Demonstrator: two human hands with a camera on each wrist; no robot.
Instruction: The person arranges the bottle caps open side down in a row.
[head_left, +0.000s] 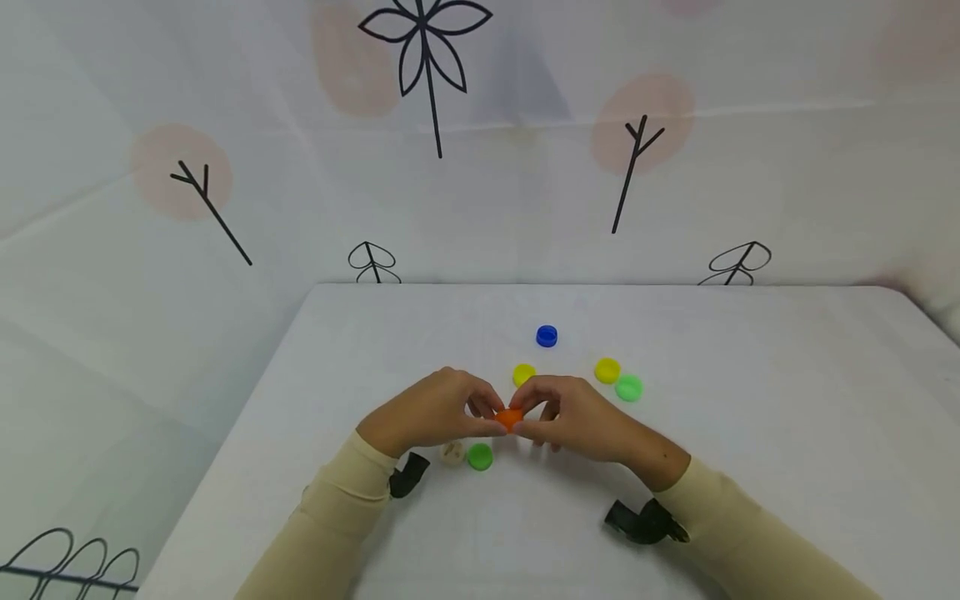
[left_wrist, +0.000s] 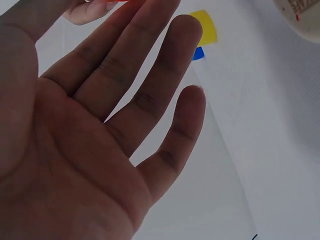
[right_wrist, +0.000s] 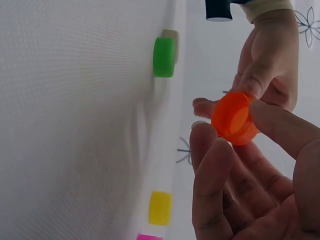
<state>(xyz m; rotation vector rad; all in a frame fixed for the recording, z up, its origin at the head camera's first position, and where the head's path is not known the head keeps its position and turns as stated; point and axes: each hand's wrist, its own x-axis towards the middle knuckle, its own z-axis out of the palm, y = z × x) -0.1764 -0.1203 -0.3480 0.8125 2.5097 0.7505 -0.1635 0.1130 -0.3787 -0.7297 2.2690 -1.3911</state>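
An orange bottle cap (head_left: 509,418) is held up between both hands above the white table. My left hand (head_left: 438,408) pinches its left side with thumb and fingertips, and my right hand (head_left: 581,419) pinches the right side. The right wrist view shows the hollow inside of the orange cap (right_wrist: 235,120). Below the left hand lie a green cap (head_left: 480,457) and a beige cap (head_left: 452,452) with print on it. One yellow cap (head_left: 524,374) sits just beyond the fingers, partly covered by the right hand.
Farther back on the table (head_left: 405,325) is a blue cap (head_left: 547,336). Another yellow cap (head_left: 607,371) and a light green cap (head_left: 629,388) lie beyond the right hand. A pink piece (right_wrist: 150,237) shows at the right wrist view's bottom edge. Patterned cloth hangs behind.
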